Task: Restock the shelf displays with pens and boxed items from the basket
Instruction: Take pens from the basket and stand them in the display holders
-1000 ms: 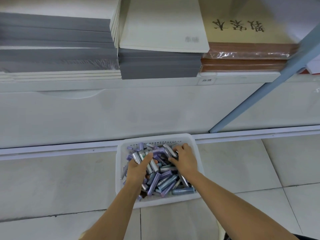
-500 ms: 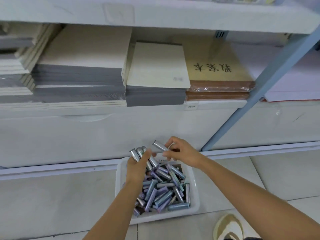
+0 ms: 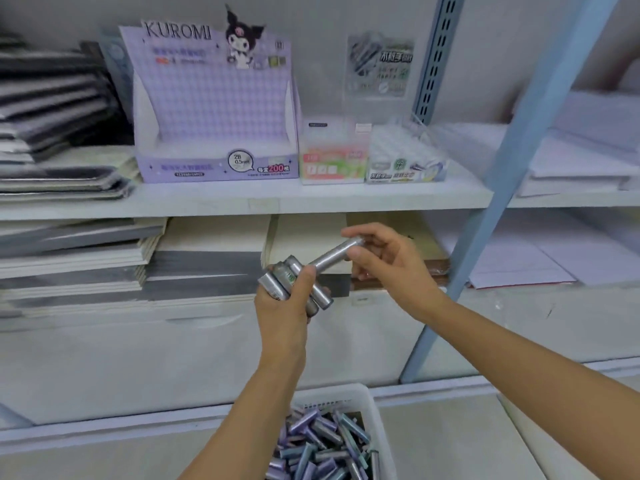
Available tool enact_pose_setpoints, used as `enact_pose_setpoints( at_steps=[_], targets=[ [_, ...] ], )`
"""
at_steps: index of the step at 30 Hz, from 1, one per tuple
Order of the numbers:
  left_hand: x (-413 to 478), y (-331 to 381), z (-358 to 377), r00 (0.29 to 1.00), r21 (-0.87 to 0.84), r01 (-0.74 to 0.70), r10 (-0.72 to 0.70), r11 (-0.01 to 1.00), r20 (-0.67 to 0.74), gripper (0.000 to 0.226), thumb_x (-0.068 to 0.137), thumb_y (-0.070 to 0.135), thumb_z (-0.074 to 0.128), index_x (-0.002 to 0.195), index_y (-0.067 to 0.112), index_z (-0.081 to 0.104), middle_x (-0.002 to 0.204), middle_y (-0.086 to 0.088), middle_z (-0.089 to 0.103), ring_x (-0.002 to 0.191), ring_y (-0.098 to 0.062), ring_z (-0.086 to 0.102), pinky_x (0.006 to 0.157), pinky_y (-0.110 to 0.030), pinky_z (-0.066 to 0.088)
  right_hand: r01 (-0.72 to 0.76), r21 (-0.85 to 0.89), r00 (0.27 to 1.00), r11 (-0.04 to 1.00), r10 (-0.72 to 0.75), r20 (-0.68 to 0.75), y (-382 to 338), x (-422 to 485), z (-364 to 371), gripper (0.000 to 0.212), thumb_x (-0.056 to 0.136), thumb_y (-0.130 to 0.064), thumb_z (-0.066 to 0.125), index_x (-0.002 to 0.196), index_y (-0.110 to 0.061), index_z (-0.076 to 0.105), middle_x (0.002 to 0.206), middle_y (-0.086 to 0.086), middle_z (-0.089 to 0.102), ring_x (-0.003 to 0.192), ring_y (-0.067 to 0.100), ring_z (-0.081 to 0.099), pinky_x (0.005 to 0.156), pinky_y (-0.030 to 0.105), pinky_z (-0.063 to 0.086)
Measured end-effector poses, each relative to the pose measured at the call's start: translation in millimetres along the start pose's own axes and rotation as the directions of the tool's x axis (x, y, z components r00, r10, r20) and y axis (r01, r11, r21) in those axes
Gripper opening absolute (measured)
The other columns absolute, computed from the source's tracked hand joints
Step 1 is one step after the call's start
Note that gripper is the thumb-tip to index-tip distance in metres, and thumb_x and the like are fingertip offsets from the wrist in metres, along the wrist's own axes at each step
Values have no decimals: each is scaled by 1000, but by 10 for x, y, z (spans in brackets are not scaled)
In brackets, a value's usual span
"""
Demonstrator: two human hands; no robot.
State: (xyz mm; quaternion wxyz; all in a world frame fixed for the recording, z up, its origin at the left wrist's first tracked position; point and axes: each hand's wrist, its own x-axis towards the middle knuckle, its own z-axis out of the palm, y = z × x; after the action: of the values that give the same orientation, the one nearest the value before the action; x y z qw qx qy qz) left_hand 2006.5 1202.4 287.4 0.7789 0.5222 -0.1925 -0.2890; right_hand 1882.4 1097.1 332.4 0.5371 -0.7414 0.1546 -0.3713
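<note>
Our left hand (image 3: 282, 306) grips a bundle of silver tubes (image 3: 277, 284); our right hand (image 3: 391, 268) pinches a single tube (image 3: 337, 252) by its end. The basket (image 3: 367, 400) sits below, well apart. We judge: square the ends, then lift to the purple display box (image 3: 214, 133) on the shelf (image 3: 311, 199).

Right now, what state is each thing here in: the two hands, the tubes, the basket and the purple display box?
Left hand: grip closed round a bundle of silver tubes.
Right hand: pinches a single tube, held tilted.
Basket: heaped with loose tubes.
Purple display box: upright on the shelf, open, looks empty.
</note>
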Motion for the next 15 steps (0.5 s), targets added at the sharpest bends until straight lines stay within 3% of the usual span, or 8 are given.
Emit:
enact_pose_setpoints(
  at_steps=[3, 4, 6, 8, 10, 12, 15],
  targets=[
    [20, 284, 180, 998, 35, -66, 65, 997, 24, 27, 83, 26, 75, 99, 12, 57, 86, -24, 64, 67, -25, 66, 50, -26, 49, 62, 113, 988, 992, -45, -148, -221, 94, -37, 25, 88, -11, 65, 113, -9, 63, 90, 2, 67, 78, 18, 66, 71, 30, 55],
    [31, 383, 242, 996, 44, -87, 85, 995, 37, 27, 82, 27, 75, 99, 13, 58, 88, -22, 67, 72, -29, 68, 55, -30, 51, 73, 135, 981, 988, -47, -186, -295, 136, -53, 25, 88, -9, 65, 112, -8, 63, 90, 0, 69, 79, 18, 67, 71, 28, 55],
    [78, 557, 365, 988, 57, -139, 135, 989, 75, 22, 82, 26, 76, 91, 18, 58, 71, -4, 68, 65, -22, 68, 55, -29, 50, 87, 158, 974, 984, -50, -223, -445, 228, -94, 23, 88, -8, 65, 111, -8, 64, 88, -5, 70, 81, 18, 69, 73, 27, 56],
    [141, 741, 473, 980, 104, -181, 170, 978, 103, 20, 81, 29, 76, 83, 23, 57, 58, 10, 59, 54, -9, 58, 54, -28, 44, 118, 126, 974, 985, -90, -210, -601, 340, -155, 21, 89, -10, 65, 110, -6, 65, 86, -7, 69, 83, 16, 69, 75, 27, 57],
    [205, 917, 571, 970, 139, -207, 185, 968, 157, 20, 81, 35, 76, 85, 22, 61, 67, 0, 63, 59, -13, 57, 53, -25, 40, 165, 85, 967, 983, -145, -208, -763, 474, -250, 22, 91, -9, 63, 111, -5, 67, 87, -4, 68, 83, 15, 69, 77, 27, 57],
    [270, 1093, 676, 950, 148, -245, 207, 958, 233, 26, 81, 36, 75, 96, 17, 67, 86, -12, 71, 73, -24, 67, 49, -19, 43, 207, 33, 948, 978, -192, -253, -915, 651, -413, 22, 92, -9, 61, 114, -9, 67, 93, 3, 69, 84, 17, 70, 76, 25, 57],
    [392, 1323, 820, 922, 160, -301, 244, 940, 302, 28, 83, 35, 72, 101, 13, 70, 86, 0, 75, 68, -8, 68, 46, -12, 42, 209, -115, 907, 971, -237, -348, -1037, 966, -754, 22, 94, -9, 59, 115, -10, 65, 104, 14, 68, 86, 17, 71, 74, 22, 56]
  ],
)
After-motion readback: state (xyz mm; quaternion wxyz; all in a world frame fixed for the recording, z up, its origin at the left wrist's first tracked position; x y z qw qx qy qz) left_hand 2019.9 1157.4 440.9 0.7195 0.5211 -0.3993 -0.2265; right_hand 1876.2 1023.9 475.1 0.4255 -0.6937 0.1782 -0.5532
